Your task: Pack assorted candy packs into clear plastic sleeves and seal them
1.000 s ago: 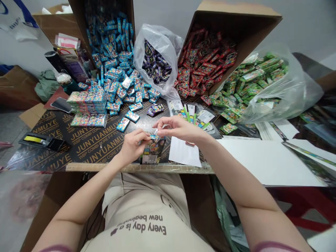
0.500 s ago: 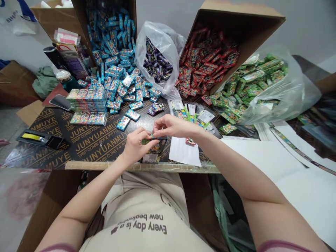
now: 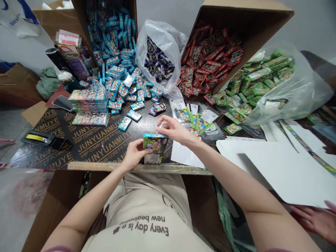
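Observation:
Upright at the table's front edge stands a small printed packet (image 3: 154,151) with a bright blue top edge. My left hand (image 3: 134,154) grips its left side, with the thumb across the front. Just above the packet's top right corner is my right hand (image 3: 174,131), apart from it. Its fingers are curled in and pinched together; whatever is between them, if anything, is too small to make out. A white sheet (image 3: 185,155) lies on the table below my right wrist. Two small blue boxes (image 3: 125,123) lie beyond my left hand.
Blue boxes (image 3: 115,70) spill from a carton at the back left, red ones (image 3: 210,66) from another carton. Plastic bags hold purple packs (image 3: 159,59) and green packs (image 3: 262,80). Stacked wrapped packs (image 3: 89,101) stand left. Another person's hand (image 3: 315,218) is by white sheets (image 3: 286,171).
My right hand has lifted off the packet's top, up and right. My left hand has slid down to its side, uncovering the blue top. Another person's hand has appeared at right, and a white sheet shifted.

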`<action>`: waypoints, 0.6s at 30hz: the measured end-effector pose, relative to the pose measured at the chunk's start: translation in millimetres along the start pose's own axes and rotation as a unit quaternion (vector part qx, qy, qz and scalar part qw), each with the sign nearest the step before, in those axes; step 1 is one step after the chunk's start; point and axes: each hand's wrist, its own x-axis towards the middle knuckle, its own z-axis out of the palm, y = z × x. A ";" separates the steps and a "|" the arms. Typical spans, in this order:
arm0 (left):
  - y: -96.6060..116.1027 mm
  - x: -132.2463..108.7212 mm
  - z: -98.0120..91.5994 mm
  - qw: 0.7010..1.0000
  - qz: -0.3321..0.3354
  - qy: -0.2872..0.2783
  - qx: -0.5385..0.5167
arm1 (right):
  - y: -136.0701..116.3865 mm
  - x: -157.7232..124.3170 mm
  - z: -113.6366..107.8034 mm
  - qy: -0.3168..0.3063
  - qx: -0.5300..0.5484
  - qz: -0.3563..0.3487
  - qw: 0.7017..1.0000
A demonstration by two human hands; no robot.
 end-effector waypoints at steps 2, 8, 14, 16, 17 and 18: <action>5.0 -11.8 -14.3 0.998 0.012 0.000 0.054 | 11.0 -5.7 -1.9 0.047 0.025 0.013 0.998; 16.8 -5.2 -121.0 0.894 0.209 0.129 0.375 | 51.6 -17.8 -13.6 0.155 0.041 0.002 0.987; -58.4 38.9 -225.9 0.828 0.106 0.104 0.540 | 68.9 -25.5 -5.2 0.087 0.010 -0.001 0.996; -77.3 45.7 -238.8 0.828 0.090 0.086 0.547 | 73.4 -30.1 -4.5 0.078 -0.010 -0.001 0.997; -83.1 46.8 -241.9 0.829 0.084 0.082 0.547 | 76.0 -33.4 -5.2 0.076 -0.021 0.000 0.997; -86.5 46.7 -243.6 0.830 0.078 0.080 0.546 | 78.6 -37.2 -6.3 0.074 -0.032 0.002 0.997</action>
